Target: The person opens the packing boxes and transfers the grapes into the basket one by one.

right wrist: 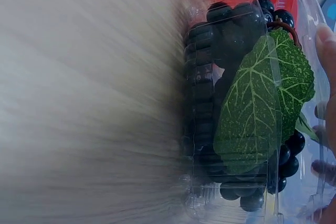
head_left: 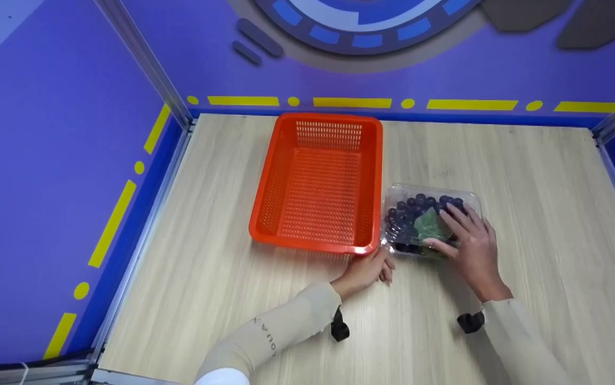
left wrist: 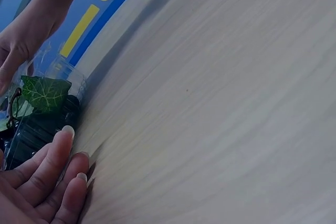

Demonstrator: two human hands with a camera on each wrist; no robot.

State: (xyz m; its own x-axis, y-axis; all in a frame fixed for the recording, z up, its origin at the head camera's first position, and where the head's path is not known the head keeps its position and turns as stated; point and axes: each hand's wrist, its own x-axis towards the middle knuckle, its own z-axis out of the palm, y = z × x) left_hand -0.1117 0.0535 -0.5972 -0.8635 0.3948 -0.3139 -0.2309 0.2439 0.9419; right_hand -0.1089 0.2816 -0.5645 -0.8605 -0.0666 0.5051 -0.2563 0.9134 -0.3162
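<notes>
A clear plastic clamshell box (head_left: 392,187) of dark grapes (head_left: 402,219) with a green leaf (head_left: 430,227) sits on the table. My right hand (head_left: 473,240) holds its lid from the right, thumb at the near side and fingers spread across the top. In the right wrist view, the fingers (right wrist: 321,167) show through the clear plastic. My left hand (head_left: 368,270) is at the box's near left corner, just below the basket rim. In the left wrist view, three of its fingers (left wrist: 39,184) are loosely bent beside the box; its thumb and index finger are mostly hidden.
A red perforated basket (head_left: 315,246) stands immediately left of the box, with nothing in it. Blue printed panels (head_left: 61,160) wall the table at the back and sides. The light wood tabletop (head_left: 547,224) extends to the right and in front.
</notes>
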